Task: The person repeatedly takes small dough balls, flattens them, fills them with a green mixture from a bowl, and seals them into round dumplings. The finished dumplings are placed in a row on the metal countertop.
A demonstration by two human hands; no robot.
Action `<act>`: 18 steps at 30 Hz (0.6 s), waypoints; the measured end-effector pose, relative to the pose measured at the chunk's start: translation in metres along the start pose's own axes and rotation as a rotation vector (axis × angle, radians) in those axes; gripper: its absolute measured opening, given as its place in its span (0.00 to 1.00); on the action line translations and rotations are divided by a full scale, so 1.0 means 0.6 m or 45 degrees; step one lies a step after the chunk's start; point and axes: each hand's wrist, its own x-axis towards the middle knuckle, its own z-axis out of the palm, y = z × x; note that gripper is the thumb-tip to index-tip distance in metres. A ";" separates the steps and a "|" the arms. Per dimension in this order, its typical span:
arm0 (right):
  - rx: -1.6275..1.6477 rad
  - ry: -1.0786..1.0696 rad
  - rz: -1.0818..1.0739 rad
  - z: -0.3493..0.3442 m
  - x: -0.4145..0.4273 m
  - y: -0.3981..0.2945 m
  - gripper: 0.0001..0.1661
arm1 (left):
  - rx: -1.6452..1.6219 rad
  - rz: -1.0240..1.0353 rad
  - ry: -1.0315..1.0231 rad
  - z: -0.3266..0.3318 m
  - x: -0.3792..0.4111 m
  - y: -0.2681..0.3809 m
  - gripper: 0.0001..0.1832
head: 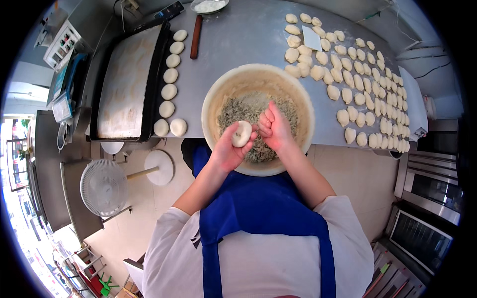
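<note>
My left hand holds a round piece of dough over a large bowl, with a small dark opening at the dough's middle. Close beside it, my right hand is curled with the thumb up, and no object shows in it. Below both hands is the wide cream-coloured bowl, standing at the table's front edge. Greenish-grey crumbly filling covers its bottom, partly hidden by my hands. A column of smooth dough rounds lies to the left of the bowl.
Many shaped dough pieces cover the steel table's right side, with a white scraper among them. A baking tray sits at left; a rolling pin and a bowl of white powder lie farther back. A fan stands at lower left.
</note>
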 end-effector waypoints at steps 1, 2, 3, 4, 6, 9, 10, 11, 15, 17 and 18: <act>-0.051 0.001 -0.019 0.008 -0.002 0.000 0.23 | -0.002 0.026 0.004 0.004 0.002 -0.009 0.21; -0.179 0.035 -0.088 0.010 -0.004 0.000 0.21 | -0.003 0.051 0.009 0.009 0.006 -0.017 0.21; -0.310 0.067 -0.165 0.014 -0.007 -0.008 0.19 | -0.002 0.074 0.006 0.016 0.011 -0.021 0.21; -0.442 0.099 -0.243 0.020 -0.010 -0.013 0.18 | -0.026 0.049 0.005 0.017 0.014 -0.021 0.21; -0.945 0.240 -0.717 0.055 -0.012 0.021 0.11 | -0.007 0.039 -0.004 0.034 0.017 -0.016 0.21; -1.693 0.083 -0.881 0.079 -0.048 0.016 0.21 | 0.032 0.016 -0.060 0.040 0.021 -0.011 0.21; -2.078 0.004 -0.968 0.080 -0.052 0.013 0.22 | 0.051 0.005 -0.083 0.040 0.022 -0.010 0.22; -2.465 -0.084 -1.045 0.080 -0.056 0.011 0.24 | 0.130 0.043 -0.069 0.042 0.023 -0.012 0.22; -2.221 -0.005 -1.112 0.079 -0.063 0.008 0.21 | 0.310 0.180 -0.035 0.032 0.023 -0.017 0.20; -2.244 -0.016 -1.107 0.069 -0.065 0.000 0.16 | 0.323 0.221 -0.046 0.023 0.023 -0.016 0.19; -2.258 -0.022 -1.106 0.067 -0.065 -0.004 0.13 | 0.331 0.233 -0.055 0.025 0.024 -0.015 0.18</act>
